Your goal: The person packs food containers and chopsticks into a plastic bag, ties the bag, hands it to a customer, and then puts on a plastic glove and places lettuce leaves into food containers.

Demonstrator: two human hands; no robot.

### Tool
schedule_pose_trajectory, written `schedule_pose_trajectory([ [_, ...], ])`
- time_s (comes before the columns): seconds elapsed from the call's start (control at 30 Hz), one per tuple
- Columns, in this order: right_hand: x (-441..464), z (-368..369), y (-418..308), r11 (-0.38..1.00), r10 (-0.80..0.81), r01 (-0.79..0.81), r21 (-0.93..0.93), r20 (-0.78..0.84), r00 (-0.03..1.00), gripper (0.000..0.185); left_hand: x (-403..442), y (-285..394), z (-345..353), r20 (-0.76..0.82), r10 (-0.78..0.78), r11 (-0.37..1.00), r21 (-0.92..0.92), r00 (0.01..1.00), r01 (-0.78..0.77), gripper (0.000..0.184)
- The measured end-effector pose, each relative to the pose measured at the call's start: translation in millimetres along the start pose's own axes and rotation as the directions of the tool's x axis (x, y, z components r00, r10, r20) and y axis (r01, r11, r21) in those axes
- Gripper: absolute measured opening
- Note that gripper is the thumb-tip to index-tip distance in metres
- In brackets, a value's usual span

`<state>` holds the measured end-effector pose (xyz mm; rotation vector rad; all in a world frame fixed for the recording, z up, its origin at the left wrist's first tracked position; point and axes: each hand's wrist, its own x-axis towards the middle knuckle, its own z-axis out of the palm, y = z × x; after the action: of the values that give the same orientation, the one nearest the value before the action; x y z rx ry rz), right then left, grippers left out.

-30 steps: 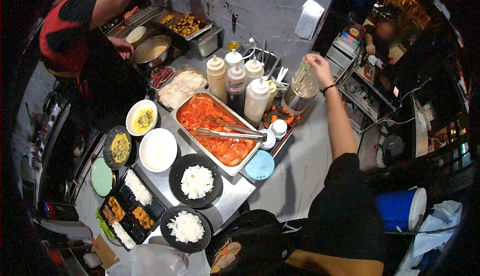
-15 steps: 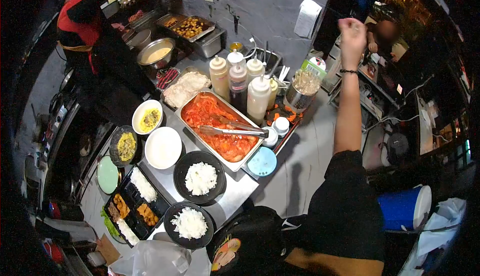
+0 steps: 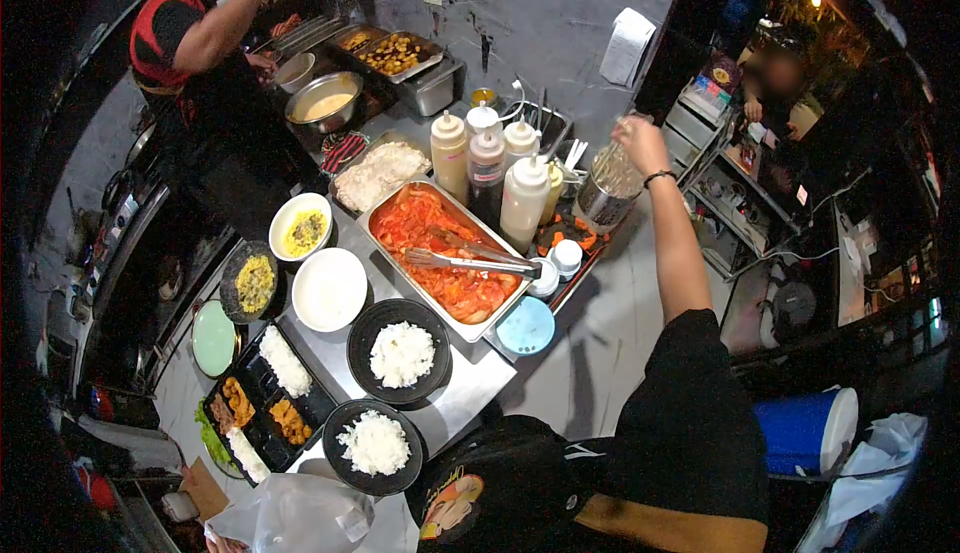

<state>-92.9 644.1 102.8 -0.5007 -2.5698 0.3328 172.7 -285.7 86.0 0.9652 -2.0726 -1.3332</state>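
Centre: orange-red food in a silver tray; below, white rice in a black bowl. Lower right: a blue-and-white cooler.

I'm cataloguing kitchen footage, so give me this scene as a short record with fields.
right hand: at the mouth of a silver metal canister; grip unclear
canister: silver metal, holding thin pale sticks; the right hand is over them
pan: rectangular metal, filled with red-orange food
tongs: silver metal, lying across the pan
bowls: two round black bowls of white rice
other person: in red and black, one arm raised
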Motion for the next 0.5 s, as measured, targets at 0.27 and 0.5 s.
schedule_pose_trajectory([
  [0.27,19,-71,-4,0.720,0.341,0.096,0.687,-0.471,0.813,0.028,21,-23,-8,0.019,0.015,1.000,0.017,1.000,-0.016,0.055],
  [0.5,-25,-90,-139,0.084,0.070,0.074,0.994,-0.080,0.994,0.022,31,-35,-22,0.254,-0.151,0.988,0.052,0.955,0.143,0.053],
])
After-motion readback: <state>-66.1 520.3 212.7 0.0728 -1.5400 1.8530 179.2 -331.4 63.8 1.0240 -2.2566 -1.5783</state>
